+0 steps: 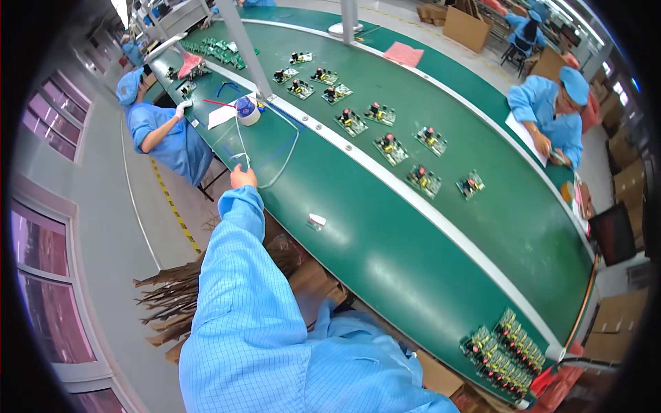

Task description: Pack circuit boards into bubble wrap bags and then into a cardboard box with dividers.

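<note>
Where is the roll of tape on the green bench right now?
In the head view, the roll of tape sits upper left on the green bench, beside a white paper sheet, just beyond the person's outstretched left hand.

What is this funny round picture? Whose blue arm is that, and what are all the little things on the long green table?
The picture comes from a camera worn on a person's head, looking down. Its lens bends everything, so straight edges look curved. The blue arm is that person's own left arm, reaching out; the left hand is by a thin white strip at the edge of the green table. I cannot tell whether the fingers grip it. The right hand is out of sight. The little things are circuit boards, lying in rows, with more packed together at the near end. A tape roll sits beyond the hand. Other people in blue coats work alongside.
</note>
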`<state>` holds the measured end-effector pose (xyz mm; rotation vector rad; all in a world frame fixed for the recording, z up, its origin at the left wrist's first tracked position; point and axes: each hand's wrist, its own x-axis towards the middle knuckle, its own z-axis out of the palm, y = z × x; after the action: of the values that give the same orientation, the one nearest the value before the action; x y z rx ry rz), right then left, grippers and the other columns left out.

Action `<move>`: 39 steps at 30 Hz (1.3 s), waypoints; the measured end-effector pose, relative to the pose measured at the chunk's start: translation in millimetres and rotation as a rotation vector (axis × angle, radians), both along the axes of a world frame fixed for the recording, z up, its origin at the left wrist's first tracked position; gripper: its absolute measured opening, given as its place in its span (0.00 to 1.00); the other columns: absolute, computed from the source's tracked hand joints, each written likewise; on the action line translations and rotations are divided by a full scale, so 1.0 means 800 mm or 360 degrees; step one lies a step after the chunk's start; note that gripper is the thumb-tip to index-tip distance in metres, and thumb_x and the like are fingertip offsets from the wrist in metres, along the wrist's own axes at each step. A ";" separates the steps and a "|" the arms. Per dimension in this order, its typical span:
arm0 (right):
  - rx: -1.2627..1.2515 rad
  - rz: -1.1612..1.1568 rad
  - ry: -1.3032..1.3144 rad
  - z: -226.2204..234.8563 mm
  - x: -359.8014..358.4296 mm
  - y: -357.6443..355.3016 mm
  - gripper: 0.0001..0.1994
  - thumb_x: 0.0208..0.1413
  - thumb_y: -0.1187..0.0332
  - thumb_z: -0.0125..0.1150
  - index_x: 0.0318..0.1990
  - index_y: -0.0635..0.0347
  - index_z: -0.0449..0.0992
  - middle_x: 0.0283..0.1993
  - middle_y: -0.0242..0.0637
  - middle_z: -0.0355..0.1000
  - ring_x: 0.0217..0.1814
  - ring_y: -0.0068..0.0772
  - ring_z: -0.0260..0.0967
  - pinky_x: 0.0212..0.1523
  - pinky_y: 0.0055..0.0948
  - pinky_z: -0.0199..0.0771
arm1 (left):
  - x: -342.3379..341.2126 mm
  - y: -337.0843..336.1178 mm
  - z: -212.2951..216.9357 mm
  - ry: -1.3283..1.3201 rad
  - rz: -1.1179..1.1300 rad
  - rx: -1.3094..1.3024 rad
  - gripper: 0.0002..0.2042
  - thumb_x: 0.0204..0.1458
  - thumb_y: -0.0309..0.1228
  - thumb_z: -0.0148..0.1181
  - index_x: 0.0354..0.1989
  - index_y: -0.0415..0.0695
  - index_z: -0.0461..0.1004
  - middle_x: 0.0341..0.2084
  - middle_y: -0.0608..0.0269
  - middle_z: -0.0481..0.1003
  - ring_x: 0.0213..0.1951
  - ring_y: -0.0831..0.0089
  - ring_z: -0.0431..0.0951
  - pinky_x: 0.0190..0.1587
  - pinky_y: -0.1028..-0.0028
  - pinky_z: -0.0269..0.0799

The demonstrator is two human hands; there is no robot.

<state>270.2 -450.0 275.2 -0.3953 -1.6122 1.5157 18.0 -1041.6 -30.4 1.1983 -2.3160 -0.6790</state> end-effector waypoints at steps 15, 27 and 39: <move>0.0644 0.0744 -0.1426 -0.395 0.101 0.059 0.18 0.51 0.64 0.57 0.46 0.68 0.71 0.34 0.41 0.75 0.35 0.33 0.73 0.36 0.31 0.73 | -0.021 0.142 0.025 0.0595 -0.1166 0.0314 0.09 0.53 0.30 0.47 0.27 0.41 0.73 0.26 0.53 0.73 0.29 0.59 0.73 0.33 0.66 0.68; 0.1112 0.1444 -0.2614 -0.363 0.179 0.224 0.18 0.52 0.62 0.57 0.46 0.65 0.72 0.34 0.41 0.75 0.35 0.31 0.74 0.37 0.29 0.74 | 0.407 0.328 -0.362 -0.1779 -0.3338 0.0581 0.14 0.45 0.36 0.53 0.36 0.40 0.74 0.27 0.47 0.75 0.30 0.56 0.77 0.34 0.59 0.71; 0.0607 0.0576 -0.2675 -0.217 0.180 0.078 0.17 0.49 0.56 0.58 0.43 0.56 0.75 0.31 0.39 0.75 0.33 0.33 0.73 0.36 0.31 0.73 | 0.291 0.292 -0.385 -0.1454 -0.3752 0.0461 0.12 0.46 0.35 0.55 0.35 0.39 0.75 0.25 0.53 0.75 0.27 0.62 0.75 0.31 0.63 0.71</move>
<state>414.6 -387.3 101.9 -1.4325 -3.2832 0.8854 250.8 -807.7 -338.6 -2.4109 -3.2372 -1.0039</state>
